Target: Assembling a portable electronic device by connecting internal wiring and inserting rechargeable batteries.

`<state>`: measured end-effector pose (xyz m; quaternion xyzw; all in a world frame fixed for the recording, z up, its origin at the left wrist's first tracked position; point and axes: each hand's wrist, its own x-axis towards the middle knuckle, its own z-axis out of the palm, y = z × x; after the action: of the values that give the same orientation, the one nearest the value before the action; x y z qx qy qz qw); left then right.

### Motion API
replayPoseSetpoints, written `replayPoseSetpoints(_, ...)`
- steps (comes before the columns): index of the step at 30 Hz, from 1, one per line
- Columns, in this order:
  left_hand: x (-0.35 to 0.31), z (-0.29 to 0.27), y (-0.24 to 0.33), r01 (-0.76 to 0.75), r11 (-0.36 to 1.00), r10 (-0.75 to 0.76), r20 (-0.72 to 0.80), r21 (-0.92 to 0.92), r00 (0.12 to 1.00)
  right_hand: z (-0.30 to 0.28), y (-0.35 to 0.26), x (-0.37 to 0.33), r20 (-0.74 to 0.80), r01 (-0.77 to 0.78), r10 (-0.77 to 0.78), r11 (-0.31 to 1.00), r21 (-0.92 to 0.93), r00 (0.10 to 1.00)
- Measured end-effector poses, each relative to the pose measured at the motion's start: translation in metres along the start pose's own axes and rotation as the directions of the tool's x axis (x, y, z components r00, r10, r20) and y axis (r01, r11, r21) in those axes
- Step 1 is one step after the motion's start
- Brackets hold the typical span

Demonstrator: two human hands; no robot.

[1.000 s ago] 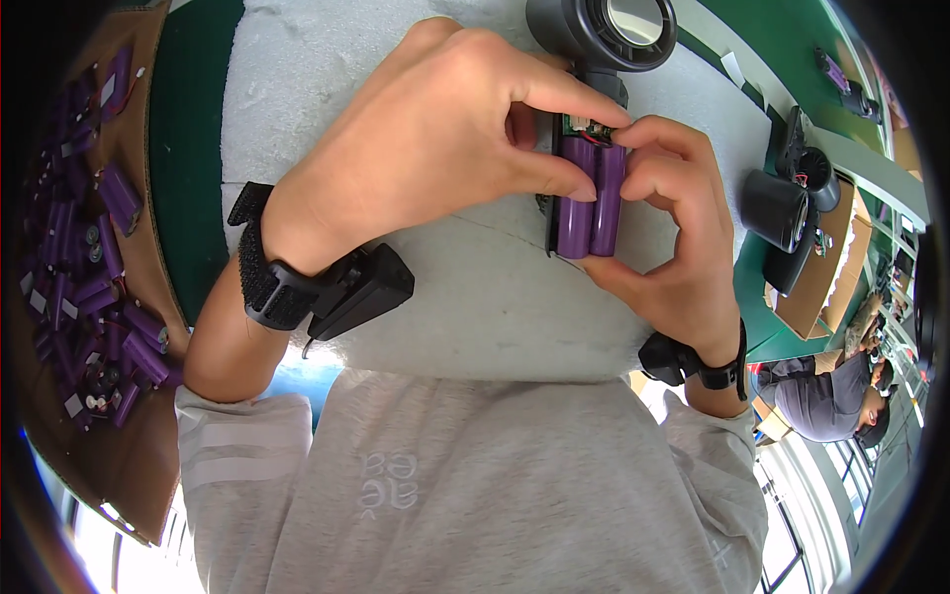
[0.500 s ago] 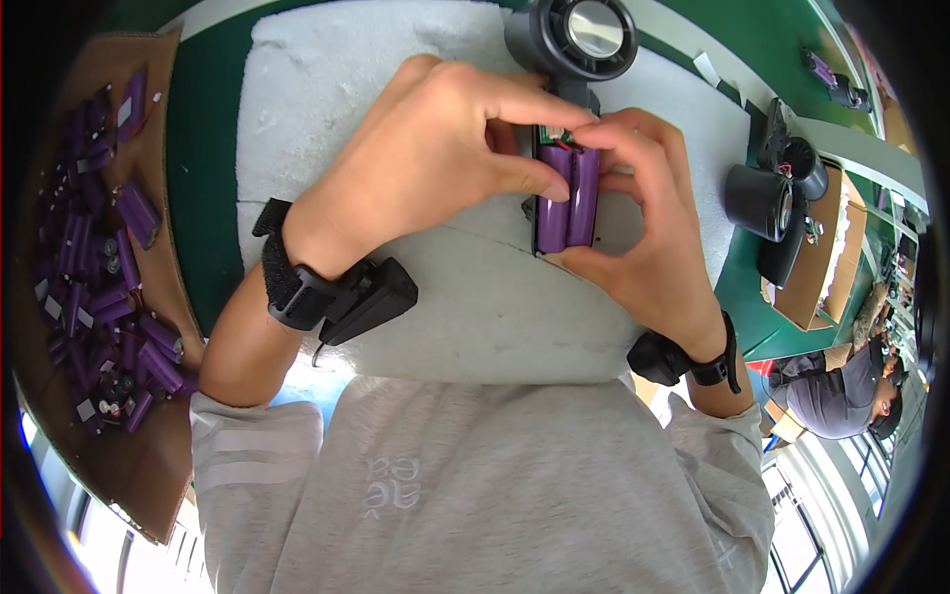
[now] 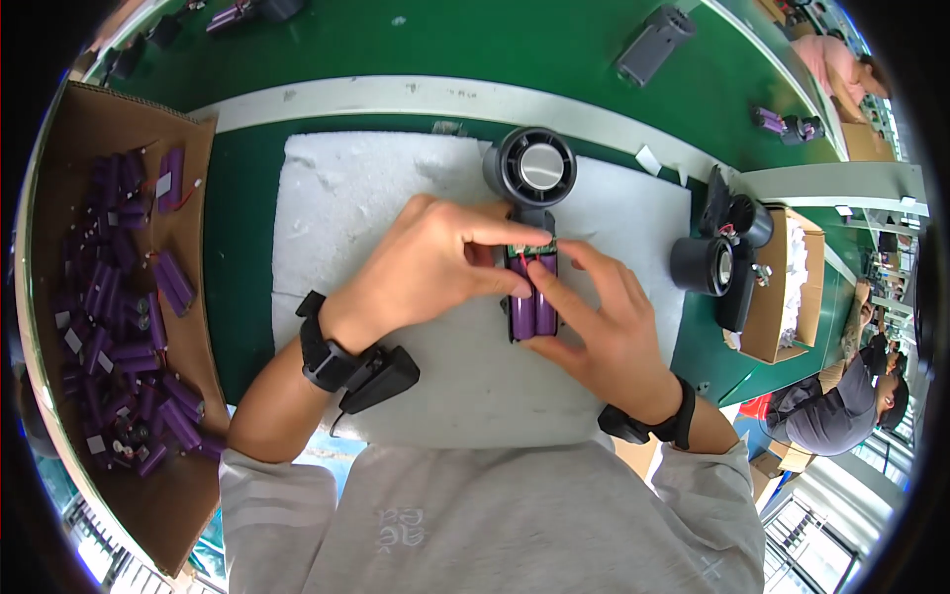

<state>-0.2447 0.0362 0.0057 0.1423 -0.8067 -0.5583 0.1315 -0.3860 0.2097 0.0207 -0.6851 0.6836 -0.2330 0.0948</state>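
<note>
And the view has swung: the handheld fan point(image 3: 530, 173), up against the top edge half a second ago, now sits whole, just above centre, with more green worktop point(image 3: 475, 49) across the upper frame. The purple battery pair point(image 3: 534, 309) still lies in its open handle, at the centre. Left hand point(image 3: 426, 262) keeps its grip on the handle, thumb across the cells. Here's the change: the right hand point(image 3: 614, 337) now lays a fingertip on the cells' upper end, by the red wires point(image 3: 523, 259), its thumb remaining at the bottom, handle gripped between.

Now the edges! Foam pad point(image 3: 341, 198) shows white at upper left and along the right of both hands; its lower edge meets the shirt. A green strip separates it from the battery-filled carton point(image 3: 178, 520), far left. Tighter at right: black fan units point(image 3: 701, 267) crowd the pad's edge, a small carton point(image 3: 808, 297) just beyond.
</note>
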Motion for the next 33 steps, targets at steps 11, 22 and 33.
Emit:
replayPoseSetpoints(11, -0.001, 0.006, -0.015, -0.188, 0.982, 0.187, -0.081, -0.011, 0.979, 0.003, -0.001, 0.007, -0.010, 0.076, -0.077, 0.995, -0.069, 0.997)
replayPoseSetpoints(22, 0.004, -0.002, -0.013, -0.004, 0.999, -0.013, -0.409, -0.040, 0.912, 0.005, 0.029, 0.112, -0.393, -0.270, 0.138, 0.913, -0.305, 0.909)
replayPoseSetpoints(33, -0.001, -0.006, -0.014, -0.001, 1.000, -0.004, -0.435, -0.010, 0.900, -0.019, 0.014, 0.027, 0.119, -0.263, 0.244, 0.948, 0.177, 0.962)
